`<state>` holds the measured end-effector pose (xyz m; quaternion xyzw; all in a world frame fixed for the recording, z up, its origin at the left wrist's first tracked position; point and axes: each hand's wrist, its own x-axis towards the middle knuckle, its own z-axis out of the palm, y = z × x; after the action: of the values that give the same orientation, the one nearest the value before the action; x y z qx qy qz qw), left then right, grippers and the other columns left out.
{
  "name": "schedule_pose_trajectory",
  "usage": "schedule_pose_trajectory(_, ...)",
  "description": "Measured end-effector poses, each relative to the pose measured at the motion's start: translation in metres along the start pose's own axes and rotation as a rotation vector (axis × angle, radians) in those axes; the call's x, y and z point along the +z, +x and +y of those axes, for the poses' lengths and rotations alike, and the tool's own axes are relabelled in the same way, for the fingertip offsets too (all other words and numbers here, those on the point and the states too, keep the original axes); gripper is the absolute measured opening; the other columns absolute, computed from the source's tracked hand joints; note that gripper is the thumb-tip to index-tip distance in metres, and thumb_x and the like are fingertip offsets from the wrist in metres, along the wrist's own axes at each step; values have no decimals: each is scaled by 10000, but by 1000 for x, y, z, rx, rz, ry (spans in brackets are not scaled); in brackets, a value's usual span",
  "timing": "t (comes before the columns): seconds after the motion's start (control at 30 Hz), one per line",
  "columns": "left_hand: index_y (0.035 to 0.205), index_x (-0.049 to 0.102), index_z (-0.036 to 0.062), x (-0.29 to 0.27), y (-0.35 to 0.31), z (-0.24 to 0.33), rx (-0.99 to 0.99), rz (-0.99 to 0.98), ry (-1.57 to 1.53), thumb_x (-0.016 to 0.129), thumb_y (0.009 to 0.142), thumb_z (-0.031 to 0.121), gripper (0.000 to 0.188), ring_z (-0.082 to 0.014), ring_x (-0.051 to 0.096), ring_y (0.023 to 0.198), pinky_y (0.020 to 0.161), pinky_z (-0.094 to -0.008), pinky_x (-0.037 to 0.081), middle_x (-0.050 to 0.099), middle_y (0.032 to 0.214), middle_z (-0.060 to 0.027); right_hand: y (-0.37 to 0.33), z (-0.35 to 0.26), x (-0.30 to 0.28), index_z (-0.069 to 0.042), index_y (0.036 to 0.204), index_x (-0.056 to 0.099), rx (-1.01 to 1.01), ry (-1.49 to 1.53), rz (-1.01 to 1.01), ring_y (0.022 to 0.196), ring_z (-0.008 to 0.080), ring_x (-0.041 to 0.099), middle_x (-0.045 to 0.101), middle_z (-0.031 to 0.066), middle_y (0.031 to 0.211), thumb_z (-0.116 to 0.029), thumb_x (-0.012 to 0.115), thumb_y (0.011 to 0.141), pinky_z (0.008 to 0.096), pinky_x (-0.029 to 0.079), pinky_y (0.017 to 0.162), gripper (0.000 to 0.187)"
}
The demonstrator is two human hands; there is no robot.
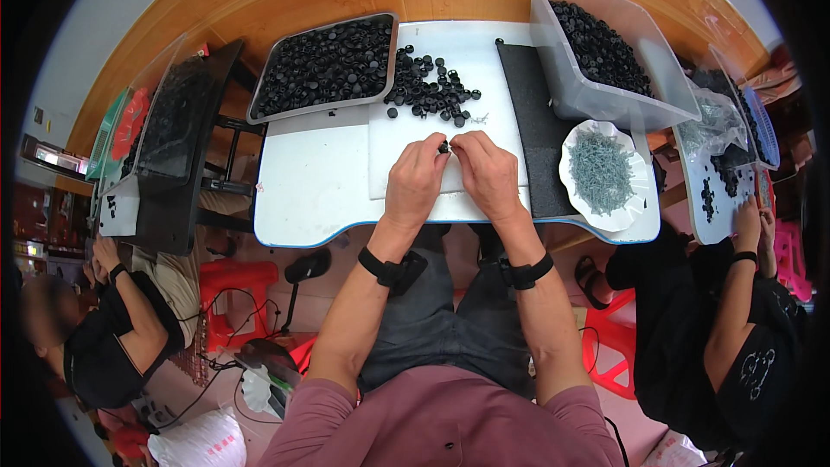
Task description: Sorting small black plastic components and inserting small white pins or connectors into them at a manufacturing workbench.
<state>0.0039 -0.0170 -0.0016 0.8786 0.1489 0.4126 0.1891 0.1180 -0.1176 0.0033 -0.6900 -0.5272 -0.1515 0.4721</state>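
Observation:
My left hand (pixel 415 180) pinches a small round black plastic cap (pixel 443 148) between thumb and fingertips, above the white board (pixel 402 143). Close against it, my right hand (pixel 489 177) is closed in a pinch; whatever its fingertips hold is hidden or too small to name. Just beyond both hands lies a loose pile of similar black caps (pixel 437 91). A few thin grey screw-like pieces (pixel 478 118) are scattered beside that pile.
A metal tray (pixel 395 52) full of black caps stands at the back left. At the back right is a clear plastic bin (pixel 596 99) of black parts. A white scalloped plate (pixel 635 199) holds grey screw-like pieces beside a black mat (pixel 540 138). People work at tables on both sides.

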Motion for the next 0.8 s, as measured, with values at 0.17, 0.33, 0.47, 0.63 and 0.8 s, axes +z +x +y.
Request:
schedule_pose_trajectory(0.17,1155,615,25,-1,1,1,44,-4,24,766,829,-15,361,-299,682,864,755,-397,568,686,931,-130,1,-1,-1,-31,999,671,-32,26,-2,719,314,701,681,92,893,10,713,866,389,557,620,146)
schedule_pose_trajectory(0.33,1146,616,28,-3,3,2,60,3,43,758,835,-13,344,-285,686,866,757,-389,570,691,927,-125,3,-2,-1,-27,1003,669,-44,30,-6,722,312,700,681,92,890,16,711,863,387,559,623,152)
schedule_pose_trajectory(0.47,1139,619,34,-2,2,3,50,-7,50,755,834,-15,337,-276,688,863,755,-386,572,691,914,-114,3,-1,-1,-38,997,663,-5,48,-24,729,321,696,679,102,893,-8,709,887,397,553,627,123)
schedule_pose_trajectory(0.63,1140,619,40,-1,0,2,22,2,27,749,832,-23,340,-276,693,871,755,-385,573,694,919,-109,3,0,-3,-44,990,655,102,128,-72,748,339,689,673,116,896,-44,707,911,410,546,641,95)
schedule_pose_trajectory(0.8,1138,623,43,-2,1,3,57,7,30,740,830,-37,338,-277,695,875,752,-385,574,697,925,-110,4,-1,-3,-40,982,644,156,162,-113,785,364,679,663,131,904,-80,698,930,424,541,680,85)
